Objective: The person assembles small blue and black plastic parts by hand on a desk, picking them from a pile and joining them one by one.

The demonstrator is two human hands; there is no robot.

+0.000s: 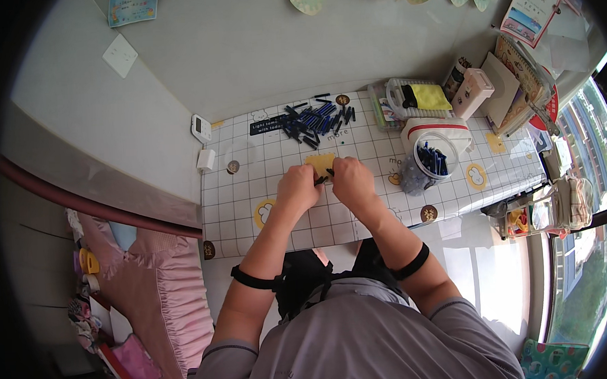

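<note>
i have both hands down over the yellow card [318,162], which lies flat on the white grid-patterned table cover [242,206] and serves as my landmark. my left hand [298,188] sits at the card's near-left corner and my right hand [350,180] at its near-right corner, knuckles almost touching. between them a small dark refill piece [323,179] pokes out; the fingertips of both hands look pinched together on it, though the curled fingers hide the exact grip, so i can't tell how firmly either one clamps. judging from this, the piece is slim and slick, so i'd keep the pinch close to its ends, hold it low over the card, and work slowly so it can't flick away. beyond the card, toward the wall, a loose pile of blue and black refills [315,117] lies scattered: thin, hard, glossy little rods. to the card's right stands a clear round plastic container [434,156] with more blue rods standing upright inside, and farther right and back a lidded clear box [419,97] holds something bright yellow. to the card's left rests a clear, nearly invisible round lid [240,153] and a small white block [206,159] at the cover's edge. the cover looks smooth and wipeable.
</note>
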